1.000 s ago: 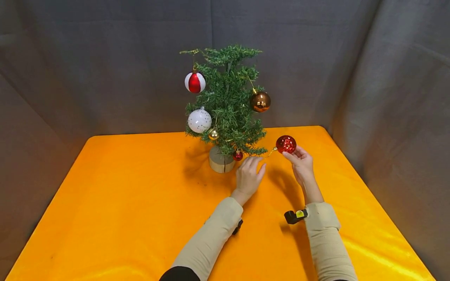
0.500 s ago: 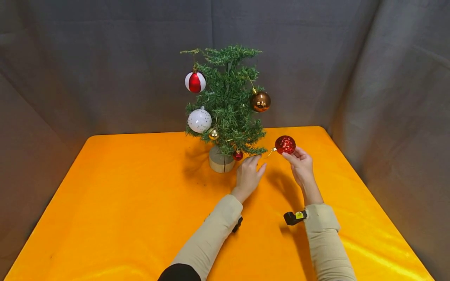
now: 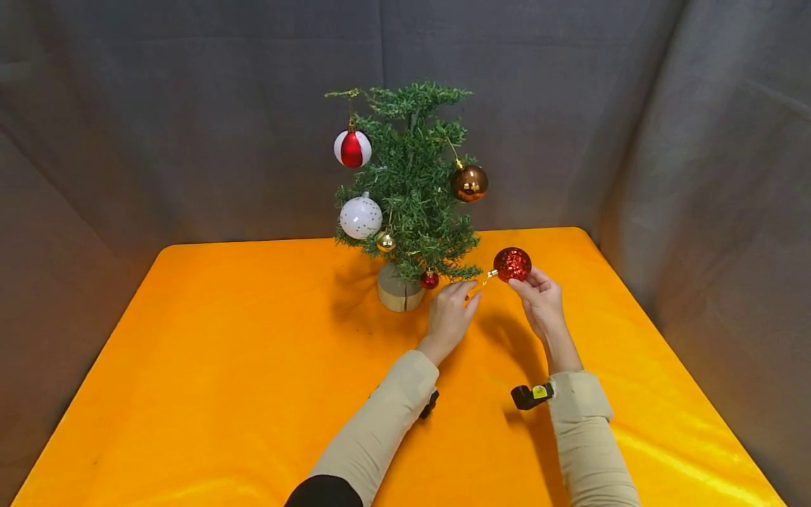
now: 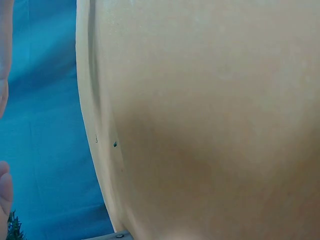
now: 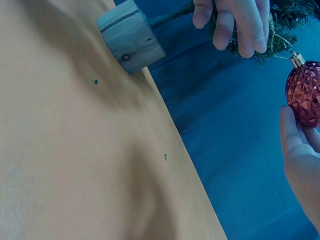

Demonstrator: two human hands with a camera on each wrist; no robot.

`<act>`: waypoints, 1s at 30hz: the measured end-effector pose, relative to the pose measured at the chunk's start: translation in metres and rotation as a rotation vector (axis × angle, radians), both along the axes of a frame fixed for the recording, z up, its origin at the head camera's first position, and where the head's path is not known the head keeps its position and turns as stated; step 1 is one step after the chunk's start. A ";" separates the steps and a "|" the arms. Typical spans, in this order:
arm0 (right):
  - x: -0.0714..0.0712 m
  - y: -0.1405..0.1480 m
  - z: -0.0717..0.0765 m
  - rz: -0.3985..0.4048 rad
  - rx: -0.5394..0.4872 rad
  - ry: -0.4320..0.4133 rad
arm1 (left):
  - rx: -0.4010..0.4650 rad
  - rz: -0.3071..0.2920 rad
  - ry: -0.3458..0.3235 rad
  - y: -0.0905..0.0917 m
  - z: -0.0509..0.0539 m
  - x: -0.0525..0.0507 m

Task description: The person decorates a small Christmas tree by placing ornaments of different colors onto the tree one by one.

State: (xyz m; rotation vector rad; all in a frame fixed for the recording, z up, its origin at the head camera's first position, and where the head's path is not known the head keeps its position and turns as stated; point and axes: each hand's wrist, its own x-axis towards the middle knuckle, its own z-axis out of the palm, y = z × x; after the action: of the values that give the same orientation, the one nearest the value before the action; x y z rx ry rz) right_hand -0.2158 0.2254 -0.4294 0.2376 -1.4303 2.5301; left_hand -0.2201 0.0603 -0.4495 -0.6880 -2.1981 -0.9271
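Observation:
A shiny red bauble with a faceted surface is held by my right hand, thumb in front and fingers behind. Its gold cap and thin gold string point left toward the lowest right branch of a small green Christmas tree. Just below that branch is my left hand, thumb and forefinger apart. In the right wrist view the left fingers hang fairly straight beside the string; whether they touch it is unclear. The right wrist view also shows the bauble resting against the right thumb.
On the tree hang a red-and-white bauble, a speckled white one, a brown one, a small gold one and a small red one. Its wooden base stands on an orange-covered table. Grey curtains surround it.
The right hand has moved the red bauble slightly left and down, and the gold string now tilts more downward. The left hand has shifted only slightly near the branch tip.

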 end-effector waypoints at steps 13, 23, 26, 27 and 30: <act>0.001 -0.002 -0.001 0.033 -0.030 0.030 | -0.016 0.014 0.042 0.002 0.002 -0.001; 0.002 -0.002 0.000 0.044 -0.041 0.025 | 0.001 0.007 0.074 0.000 0.005 0.000; 0.002 -0.001 -0.001 0.046 -0.050 0.022 | 0.002 -0.004 0.081 0.000 0.005 0.002; 0.001 -0.001 -0.001 0.042 -0.047 0.020 | 0.000 -0.007 0.084 0.000 0.005 0.002; 0.001 -0.001 -0.002 0.037 -0.037 0.027 | 0.015 -0.027 0.091 -0.001 0.004 0.003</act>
State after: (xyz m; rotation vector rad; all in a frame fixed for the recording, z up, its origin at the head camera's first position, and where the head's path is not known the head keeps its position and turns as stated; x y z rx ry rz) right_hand -0.2151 0.2247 -0.4318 0.2936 -1.3800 2.5697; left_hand -0.2168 0.0598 -0.4459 -0.7399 -2.1052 -0.9073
